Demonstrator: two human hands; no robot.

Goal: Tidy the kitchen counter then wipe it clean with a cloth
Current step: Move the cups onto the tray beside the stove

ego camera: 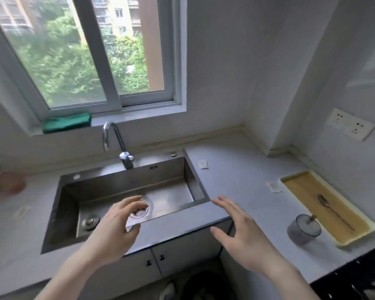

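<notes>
A folded green cloth (67, 123) lies on the window sill, above and left of the tap. The grey counter (243, 178) runs around a steel sink (126, 187). My left hand (115, 230) hovers over the sink's front edge, fingers relaxed and holding nothing. My right hand (240, 232) hovers over the counter edge right of the sink, fingers spread and empty. A yellow tray (364, 224) with a spoon (331, 208) on it sits at the right. A dark glass cup (304, 229) with something inside stands beside the tray.
Small white scraps lie on the counter: one (203, 164) beside the sink's far right corner, one (274, 187) near the tray, one (21, 212) left of the sink. A tap (117, 144) stands behind the sink. Blurred pinkish things (9, 182) sit far left. A black hob edge (355, 280) shows bottom right.
</notes>
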